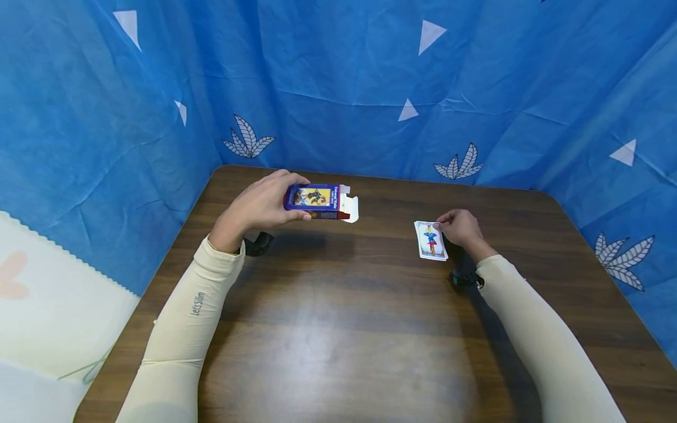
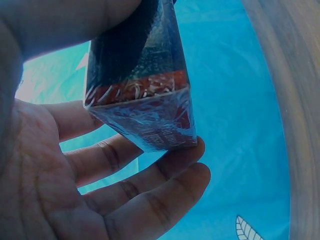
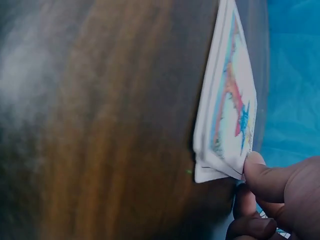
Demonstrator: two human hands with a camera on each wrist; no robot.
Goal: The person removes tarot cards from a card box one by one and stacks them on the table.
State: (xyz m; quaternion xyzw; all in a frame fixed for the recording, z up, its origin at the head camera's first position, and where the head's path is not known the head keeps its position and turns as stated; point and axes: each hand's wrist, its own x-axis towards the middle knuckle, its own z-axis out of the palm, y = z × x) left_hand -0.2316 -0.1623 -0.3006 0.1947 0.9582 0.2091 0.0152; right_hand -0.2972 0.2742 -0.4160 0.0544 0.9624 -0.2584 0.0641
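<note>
My left hand grips a blue tarot card box by its closed end, thumb along one side and fingers on the other. The box has a yellow picture on its face, and its white flap stands open on the right. In the left wrist view, the box's closed end looks glossy, as if wrapped in clear film. At the right, my right hand pinches the near corner of a small stack of cards. Its top card shows a blue and red figure. In the right wrist view the stack's edges are slightly uneven.
Both hands are over a dark brown wooden table. A blue curtain with white triangles and leaf drawings hangs behind it and along both sides. Pale cloth hangs at the left edge.
</note>
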